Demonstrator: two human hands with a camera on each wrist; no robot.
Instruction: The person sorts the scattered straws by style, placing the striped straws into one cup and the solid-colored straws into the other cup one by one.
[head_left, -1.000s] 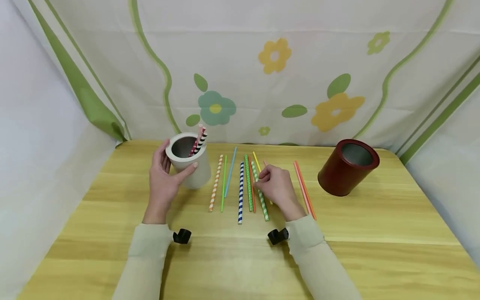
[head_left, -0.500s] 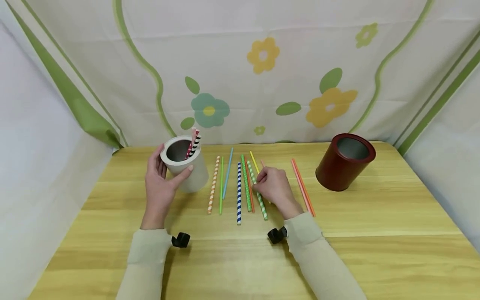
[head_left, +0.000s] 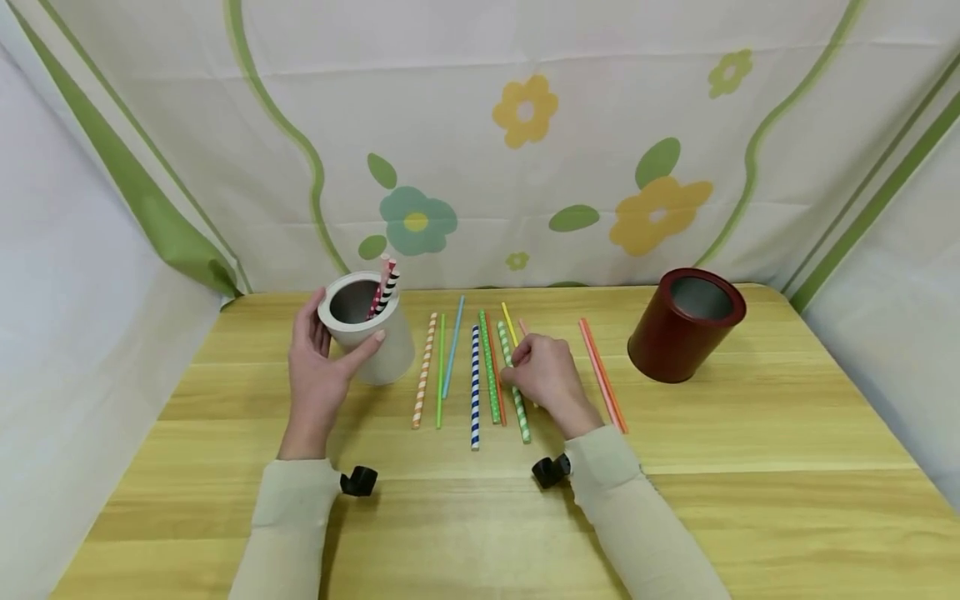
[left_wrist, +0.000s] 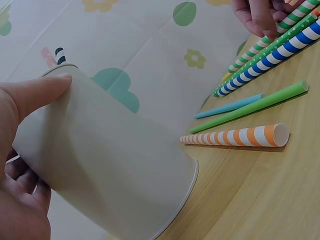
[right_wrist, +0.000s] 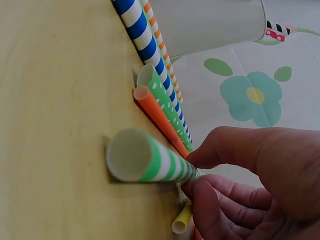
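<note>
My left hand (head_left: 318, 379) grips a white can (head_left: 390, 354) from its left side, thumb near the rim. The can stands tilted, and pink, red dotted and black-striped straws (head_left: 387, 287) lean inside it. My right hand (head_left: 547, 375) is over the straws on the table. Its thumb and fingertips pinch a green-and-white striped straw (right_wrist: 162, 162), which lies close along the tabletop. Just left of that straw are an orange straw (right_wrist: 157, 112) and a green dotted straw (right_wrist: 162, 95). A yellow straw (head_left: 509, 322) is partly hidden behind the right hand.
Blue-striped (head_left: 475, 387), light blue (head_left: 453, 346), lime green (head_left: 440, 371) and orange-striped straws (head_left: 424, 371) lie between the hands. To the right are a pink and orange pair of straws (head_left: 603, 375) and a tilted dark red can (head_left: 667, 346). A flowered cloth (head_left: 465, 100) hangs behind the table.
The head view has shifted slightly, moving the scene a little to the left. Both hands keep nearly the same places, the left on the white can, the right at the green-striped straw.
</note>
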